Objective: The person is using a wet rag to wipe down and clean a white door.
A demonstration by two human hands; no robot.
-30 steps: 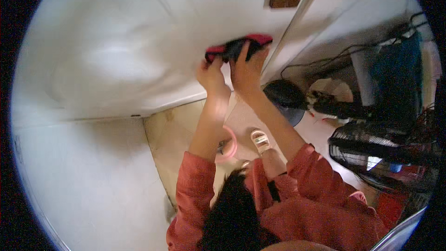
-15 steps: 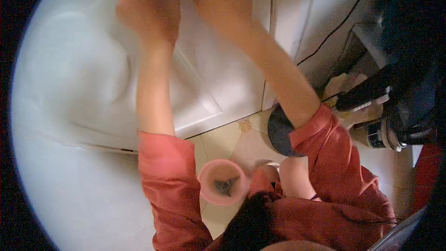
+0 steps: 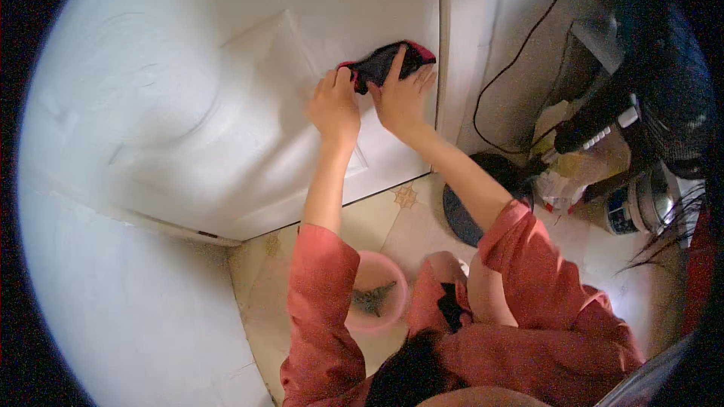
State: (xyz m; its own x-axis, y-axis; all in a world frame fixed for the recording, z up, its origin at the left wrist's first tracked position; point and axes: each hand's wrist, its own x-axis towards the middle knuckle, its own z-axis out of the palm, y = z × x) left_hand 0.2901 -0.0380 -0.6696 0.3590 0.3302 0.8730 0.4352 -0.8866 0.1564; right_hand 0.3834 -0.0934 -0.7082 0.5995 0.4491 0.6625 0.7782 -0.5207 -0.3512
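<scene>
Both my hands press a dark cloth with a red edge (image 3: 386,62) flat against a white panelled door (image 3: 226,105). My left hand (image 3: 334,104) grips the cloth's left end. My right hand (image 3: 401,94) lies spread over its right part, near the door's right edge. My forearms in rolled-up red sleeves reach up from the lower middle of the picture.
A pink bucket (image 3: 375,292) stands on the tiled floor (image 3: 392,215) below my arms. A black fan with its round base (image 3: 473,203) and a black cable (image 3: 520,53) are at the right, beside several small household items. A white wall (image 3: 113,309) fills the lower left.
The view has shifted, so my hands and the cloth sit lower in the picture than half a second ago. Both hands stay on the cloth against the door.
</scene>
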